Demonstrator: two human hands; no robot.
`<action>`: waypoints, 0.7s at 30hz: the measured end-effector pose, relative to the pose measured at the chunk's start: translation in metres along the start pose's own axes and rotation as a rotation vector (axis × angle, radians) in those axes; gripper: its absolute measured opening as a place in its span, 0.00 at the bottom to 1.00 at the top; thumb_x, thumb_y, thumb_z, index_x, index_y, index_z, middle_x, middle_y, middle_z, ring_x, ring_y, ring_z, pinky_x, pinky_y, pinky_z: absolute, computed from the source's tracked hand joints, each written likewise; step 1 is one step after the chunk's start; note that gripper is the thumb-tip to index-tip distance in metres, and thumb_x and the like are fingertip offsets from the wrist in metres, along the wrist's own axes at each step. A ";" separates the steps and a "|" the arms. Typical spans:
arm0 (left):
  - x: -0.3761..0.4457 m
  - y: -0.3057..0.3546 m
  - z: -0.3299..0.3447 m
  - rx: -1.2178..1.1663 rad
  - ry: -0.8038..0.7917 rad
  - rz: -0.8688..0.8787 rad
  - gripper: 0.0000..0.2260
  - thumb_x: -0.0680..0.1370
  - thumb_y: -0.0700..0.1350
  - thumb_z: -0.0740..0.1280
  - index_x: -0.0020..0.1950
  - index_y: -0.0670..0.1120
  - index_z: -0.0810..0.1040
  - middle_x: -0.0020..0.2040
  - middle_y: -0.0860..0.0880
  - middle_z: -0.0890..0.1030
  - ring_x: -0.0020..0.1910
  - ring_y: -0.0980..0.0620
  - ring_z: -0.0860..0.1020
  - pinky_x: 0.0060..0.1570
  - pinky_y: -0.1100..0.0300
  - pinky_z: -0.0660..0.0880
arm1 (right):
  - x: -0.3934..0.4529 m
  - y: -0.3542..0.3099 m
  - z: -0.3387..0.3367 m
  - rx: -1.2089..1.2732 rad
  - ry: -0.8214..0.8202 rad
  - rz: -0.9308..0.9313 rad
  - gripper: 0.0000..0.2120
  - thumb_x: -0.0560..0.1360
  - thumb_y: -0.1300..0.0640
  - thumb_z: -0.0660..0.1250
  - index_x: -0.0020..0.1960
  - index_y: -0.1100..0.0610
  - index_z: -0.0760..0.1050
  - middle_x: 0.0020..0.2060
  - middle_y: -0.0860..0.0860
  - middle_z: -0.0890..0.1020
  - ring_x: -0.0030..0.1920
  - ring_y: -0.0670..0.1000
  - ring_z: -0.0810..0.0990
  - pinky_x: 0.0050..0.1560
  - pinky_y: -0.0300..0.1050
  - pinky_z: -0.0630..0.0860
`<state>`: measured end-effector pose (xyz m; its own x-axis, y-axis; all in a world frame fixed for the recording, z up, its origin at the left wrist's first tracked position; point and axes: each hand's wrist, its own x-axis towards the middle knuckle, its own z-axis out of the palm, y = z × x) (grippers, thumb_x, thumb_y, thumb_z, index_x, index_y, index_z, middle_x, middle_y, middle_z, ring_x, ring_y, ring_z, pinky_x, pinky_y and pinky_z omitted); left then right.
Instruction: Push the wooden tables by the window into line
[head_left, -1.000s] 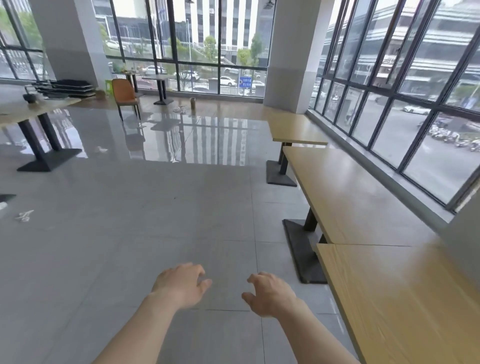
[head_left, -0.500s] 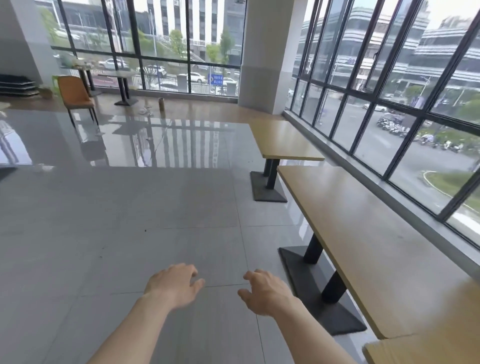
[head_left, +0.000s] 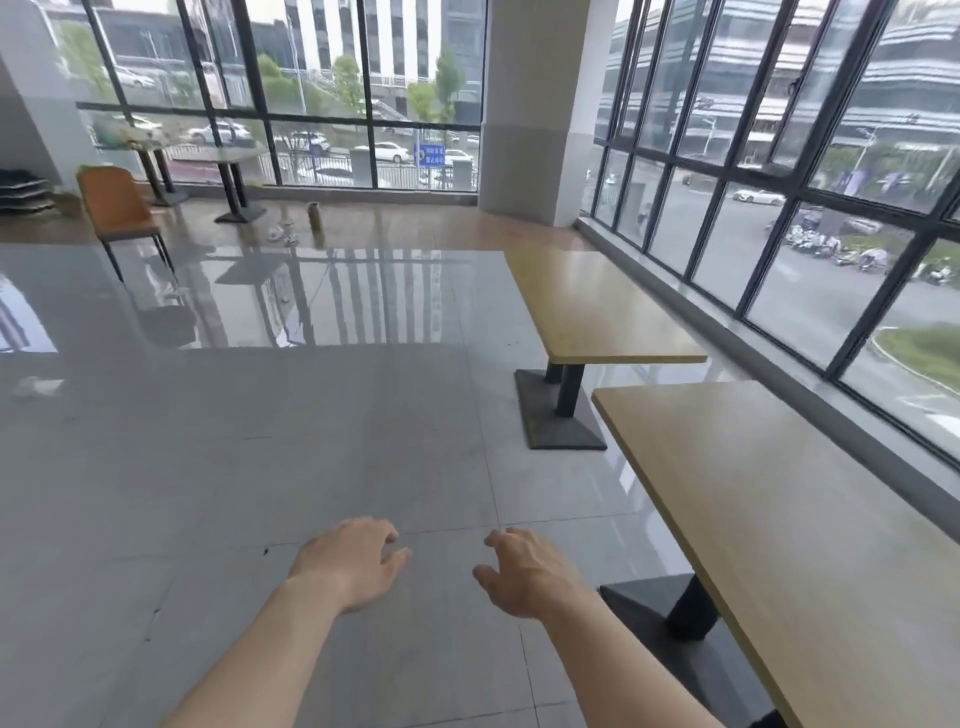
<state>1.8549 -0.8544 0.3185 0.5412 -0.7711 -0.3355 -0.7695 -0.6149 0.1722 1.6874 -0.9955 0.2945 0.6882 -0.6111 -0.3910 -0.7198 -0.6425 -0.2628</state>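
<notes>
Two wooden tables stand along the right-hand window wall. The near table (head_left: 789, 525) runs off the bottom right of the view on a black pedestal. The far table (head_left: 592, 306) sits beyond it, shifted left so its edges do not line up with the near one, with a small gap between them. My left hand (head_left: 353, 564) and my right hand (head_left: 524, 577) hover palm down over the grey floor, left of the near table, fingers spread and holding nothing. Neither hand touches a table.
The black base plate (head_left: 558, 415) of the far table juts onto the tiled floor. A white pillar (head_left: 535, 114) stands behind it. An orange chair (head_left: 119, 208) and two small tables (head_left: 228, 176) are at the far left window. A bottle (head_left: 313, 214) stands on the floor.
My view has moved forward along the row of tables; a third, nearest table has dropped out of sight. My hands stay low, empty and apart.
</notes>
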 end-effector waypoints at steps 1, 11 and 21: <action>0.023 -0.002 -0.010 -0.008 0.002 -0.005 0.22 0.83 0.63 0.56 0.73 0.57 0.71 0.74 0.55 0.73 0.72 0.50 0.72 0.67 0.52 0.69 | 0.024 -0.002 -0.011 -0.006 0.003 -0.006 0.26 0.83 0.42 0.59 0.76 0.54 0.66 0.71 0.54 0.73 0.70 0.59 0.73 0.68 0.54 0.71; 0.301 -0.044 -0.080 -0.024 -0.002 -0.003 0.22 0.82 0.64 0.56 0.73 0.57 0.71 0.74 0.54 0.73 0.72 0.49 0.73 0.68 0.53 0.70 | 0.296 -0.016 -0.104 -0.072 0.000 -0.011 0.27 0.83 0.42 0.60 0.76 0.54 0.66 0.71 0.53 0.73 0.69 0.58 0.74 0.67 0.53 0.72; 0.587 -0.071 -0.215 0.013 -0.011 0.028 0.22 0.83 0.62 0.55 0.74 0.56 0.71 0.74 0.53 0.73 0.72 0.48 0.73 0.67 0.52 0.69 | 0.566 -0.034 -0.238 -0.057 0.043 0.041 0.25 0.82 0.42 0.60 0.72 0.56 0.70 0.68 0.53 0.76 0.65 0.58 0.77 0.62 0.53 0.74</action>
<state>2.2998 -1.2989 0.3089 0.5158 -0.7857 -0.3414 -0.7884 -0.5913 0.1697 2.1227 -1.4298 0.2921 0.6623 -0.6562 -0.3616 -0.7421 -0.6410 -0.1959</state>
